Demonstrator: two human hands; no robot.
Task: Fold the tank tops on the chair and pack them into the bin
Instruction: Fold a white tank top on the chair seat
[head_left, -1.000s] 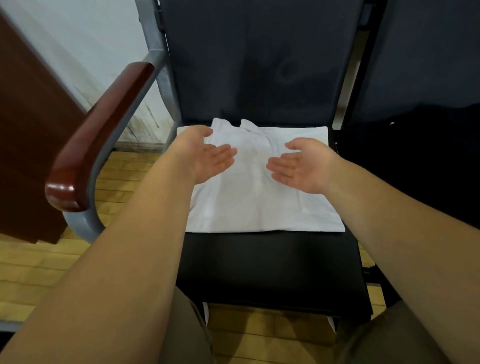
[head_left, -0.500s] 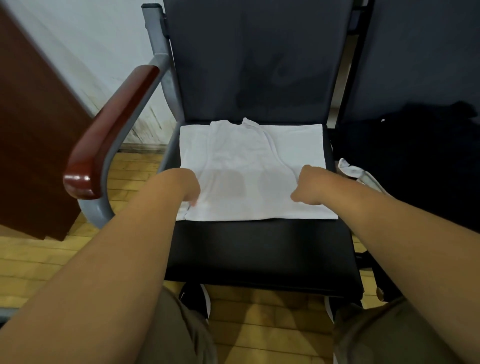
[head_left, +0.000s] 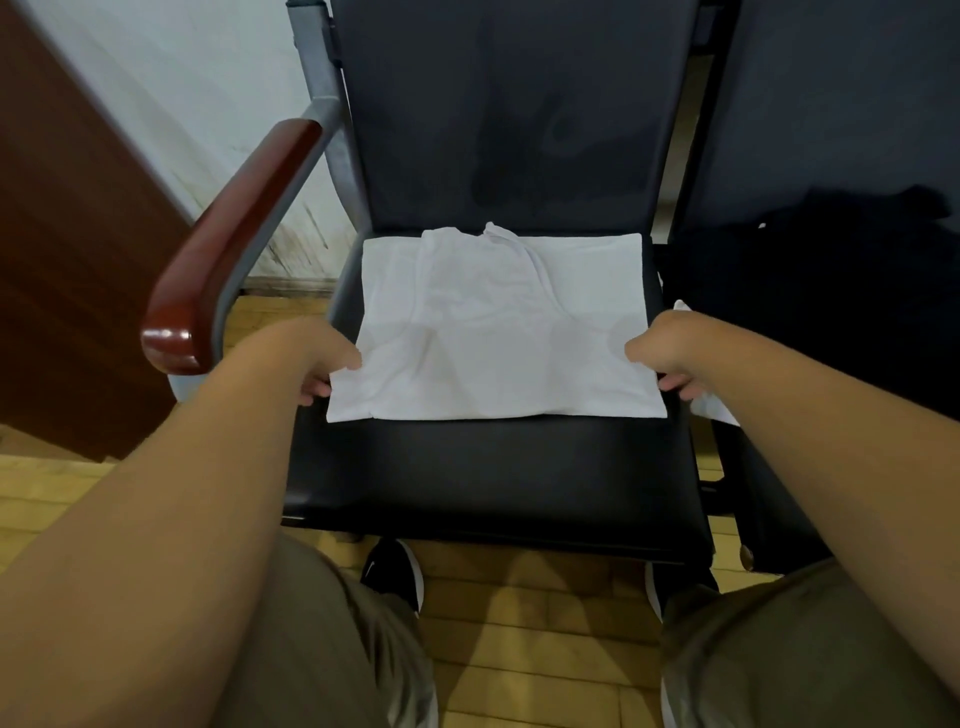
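Filling the bottom of the frame were khaki trousers (head_left: 332, 649), with a black shoe (head_left: 395, 569) on the wood floor (head_left: 524, 623) between the knees. Both bare forearms reached up the frame over the front of the black chair seat (head_left: 493, 483). At centre left the left hand (head_left: 324, 364) pinched the left edge of the white tank top (head_left: 498, 338), thumb on top and fingers (head_left: 314, 389) curled beneath. At centre right the right hand (head_left: 662, 358) gripped the right edge the same way, its fingertips (head_left: 678, 387) showing under the cloth. The tank top lay folded flat on the rear half of the seat (neckline towards the backrest). Just beside the right wrist a bit of white cloth (head_left: 711, 413) showed. Farther off stood the red-brown armrest (head_left: 228, 244) at left, the dark backrest (head_left: 509, 114), a dark garment (head_left: 831, 270) on the neighbouring seat at right, the pale wall (head_left: 208, 78) and a brown panel (head_left: 62, 234) at upper left.
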